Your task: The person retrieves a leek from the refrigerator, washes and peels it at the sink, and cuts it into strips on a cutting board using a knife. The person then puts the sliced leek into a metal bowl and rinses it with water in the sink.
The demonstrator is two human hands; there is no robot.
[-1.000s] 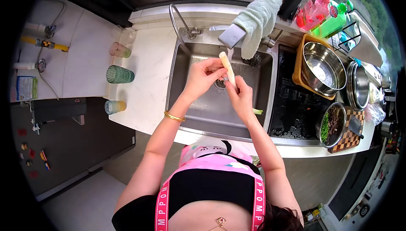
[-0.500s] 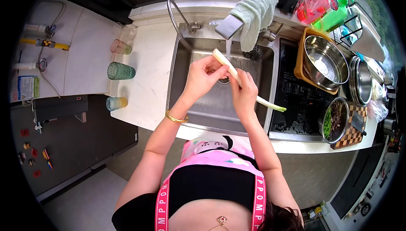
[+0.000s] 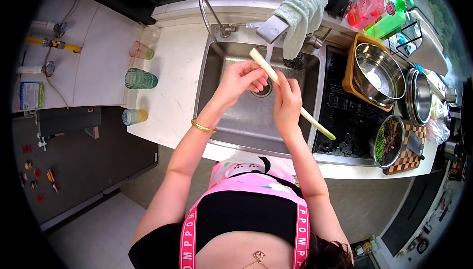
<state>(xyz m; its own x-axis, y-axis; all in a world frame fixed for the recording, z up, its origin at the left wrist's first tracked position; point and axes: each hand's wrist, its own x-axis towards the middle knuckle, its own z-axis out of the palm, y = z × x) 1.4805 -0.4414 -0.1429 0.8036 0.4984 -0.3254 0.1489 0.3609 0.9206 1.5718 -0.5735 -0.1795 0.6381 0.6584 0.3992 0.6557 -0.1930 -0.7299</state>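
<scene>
A long green onion [image 3: 309, 117], white with a pale green tip at its lower right end, slants over the sink [image 3: 231, 130]. My right hand [image 3: 287, 102] is closed around its middle. Close to its white upper end is my left hand [image 3: 241, 83], with a gold bangle at the wrist. The left thumb and fingers are pinched together against the stalk's side; whether they grip a loose layer cannot be made out. Behind the hands, water [image 3: 269, 52] runs from the faucet [image 3: 272, 29] into the sink, whose drain [image 3: 263, 90] shows between the hands.
A towel [image 3: 301, 18] drapes over the faucet. Right of the sink are a black cooktop [image 3: 340, 89], steel bowls [image 3: 379, 72], a bowl of chopped greens [image 3: 380, 143] and a checkered board [image 3: 411, 159] with a knife. Several glasses [image 3: 141, 78] line the left counter. Soap bottles [image 3: 389, 23] stand at the back right.
The green onion's upper end has moved slightly up and its lower end slightly down. My left fingers have shifted a little toward the right hand. The view has moved slightly.
</scene>
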